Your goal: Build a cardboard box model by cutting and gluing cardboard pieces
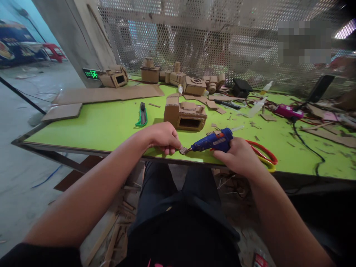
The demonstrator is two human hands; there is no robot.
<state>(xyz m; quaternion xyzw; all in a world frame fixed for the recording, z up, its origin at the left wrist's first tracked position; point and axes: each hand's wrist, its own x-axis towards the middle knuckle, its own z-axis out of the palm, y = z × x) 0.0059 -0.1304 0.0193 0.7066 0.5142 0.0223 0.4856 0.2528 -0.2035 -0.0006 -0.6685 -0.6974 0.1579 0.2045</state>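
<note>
My right hand point(241, 155) grips a blue hot glue gun point(213, 141), its nozzle pointing left at a small cardboard piece point(183, 150). That piece is pinched between the fingertips of my left hand point(164, 137), close to the table's front edge. The nozzle tip appears to touch the piece or sit right beside it. Just behind my hands stands a cardboard camera model point(185, 113) with a rectangular opening facing me. Scissors point(264, 154) with red and yellow handles lie at my right hand, partly hidden by it.
A green utility knife point(142, 115) lies left of the model. Long cardboard strips point(111, 94) lie at the back left. More cardboard models point(194, 86) line the perforated metal screen point(189, 37). Glue bottles point(257, 107), a purple device point(287, 111), a black cable point(306, 142) and scraps occupy the right.
</note>
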